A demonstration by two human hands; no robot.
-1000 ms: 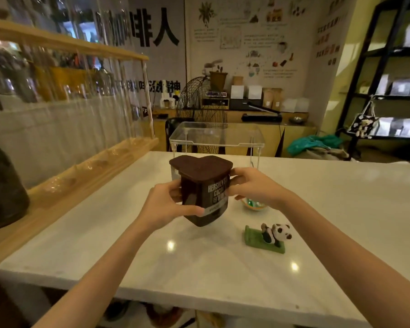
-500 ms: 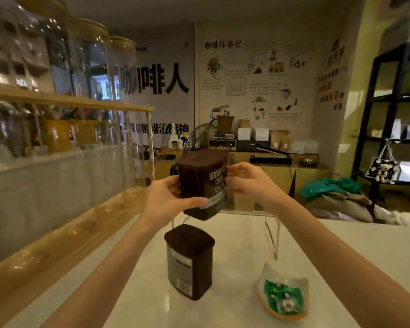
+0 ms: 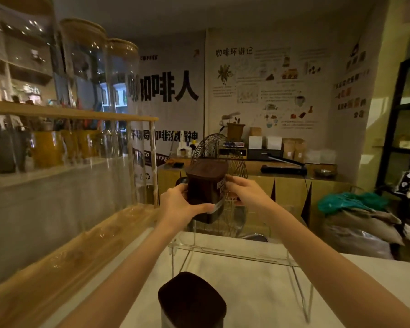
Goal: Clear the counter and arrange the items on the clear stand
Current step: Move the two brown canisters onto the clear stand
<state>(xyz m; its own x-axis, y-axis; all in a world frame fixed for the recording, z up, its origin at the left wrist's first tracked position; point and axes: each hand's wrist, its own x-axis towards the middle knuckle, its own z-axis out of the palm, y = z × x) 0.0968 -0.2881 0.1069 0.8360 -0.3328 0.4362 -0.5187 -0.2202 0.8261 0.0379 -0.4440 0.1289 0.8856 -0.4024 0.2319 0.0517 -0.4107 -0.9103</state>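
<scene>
The dark brown plastic cocoa container (image 3: 205, 190) sits between the left hand (image 3: 179, 205) and the right hand (image 3: 243, 194), both gripping its sides, above the clear acrylic stand (image 3: 232, 254). It stands upright, its white lettering toward the right hand; probably not yet resting on the stand.

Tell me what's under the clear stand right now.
Through the clear stand, only bare counter shows beneath. Both hands, left and right, hold the cocoa tub above it. The second brown container stands in front. The stand's far side is partly hidden.
</scene>
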